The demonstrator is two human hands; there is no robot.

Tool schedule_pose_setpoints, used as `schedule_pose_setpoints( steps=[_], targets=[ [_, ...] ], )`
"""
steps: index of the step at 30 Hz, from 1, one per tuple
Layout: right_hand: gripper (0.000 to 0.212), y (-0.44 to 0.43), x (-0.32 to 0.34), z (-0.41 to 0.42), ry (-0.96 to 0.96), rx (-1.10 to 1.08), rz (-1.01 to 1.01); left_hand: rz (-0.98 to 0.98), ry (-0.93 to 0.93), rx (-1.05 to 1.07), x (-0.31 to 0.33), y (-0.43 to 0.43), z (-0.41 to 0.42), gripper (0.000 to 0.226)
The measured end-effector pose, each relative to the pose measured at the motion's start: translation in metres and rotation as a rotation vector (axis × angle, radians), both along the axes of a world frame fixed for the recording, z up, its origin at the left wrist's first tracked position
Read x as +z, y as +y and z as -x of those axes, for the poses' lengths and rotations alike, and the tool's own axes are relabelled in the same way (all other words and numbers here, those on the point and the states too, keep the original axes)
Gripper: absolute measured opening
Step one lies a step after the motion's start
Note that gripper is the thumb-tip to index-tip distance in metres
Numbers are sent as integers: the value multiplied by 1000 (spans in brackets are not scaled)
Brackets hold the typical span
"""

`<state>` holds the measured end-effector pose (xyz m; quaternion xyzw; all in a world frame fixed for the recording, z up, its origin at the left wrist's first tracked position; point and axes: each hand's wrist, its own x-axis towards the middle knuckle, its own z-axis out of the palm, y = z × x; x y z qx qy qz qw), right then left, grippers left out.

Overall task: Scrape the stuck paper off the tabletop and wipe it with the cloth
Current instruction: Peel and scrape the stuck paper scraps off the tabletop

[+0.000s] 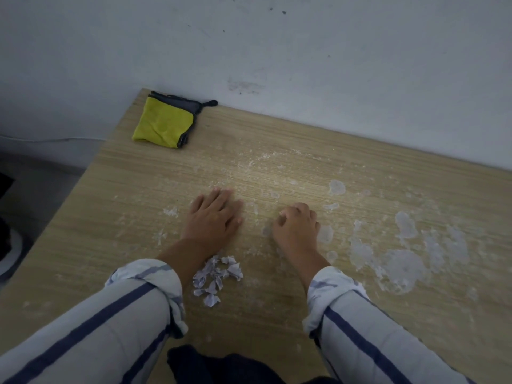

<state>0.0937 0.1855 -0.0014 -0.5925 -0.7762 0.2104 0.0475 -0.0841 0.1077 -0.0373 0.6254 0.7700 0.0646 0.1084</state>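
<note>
Sleeves (83, 328); whitish patchy stuck paper (404, 267); L hand (213, 217) flat, R hand (297, 228) curled, both empty

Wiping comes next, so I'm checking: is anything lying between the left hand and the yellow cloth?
Nothing visible does. Only bare tabletop lies between the left hand and the cloth; the scraped paper pile sits nearer the person.

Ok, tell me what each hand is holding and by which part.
Left hand lies flat on the tabletop, holding nothing. Right hand curls its fingers against it; whether they pinch anything cannot be told.
</note>
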Motion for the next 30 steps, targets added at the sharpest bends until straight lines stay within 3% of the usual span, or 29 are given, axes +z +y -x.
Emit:
schedule_pose_setpoints(
  steps=[9, 15, 20, 30],
  targets=[
    [16, 9, -1, 9, 4, -84, 28, -26, 2, -13, 0, 1, 0, 56],
    [14, 6, -5, 3, 106, -129, 36, -30, -8, -8, 2, 1, 1, 58],
    [26, 1, -8, 0, 103, -83, 15, -27, -3, -8, 2, 1, 1, 60],
    [22, 4, -9, 10, 78, -169, 5, -49, -12, -5, 2, 1, 1, 55]
  ],
)
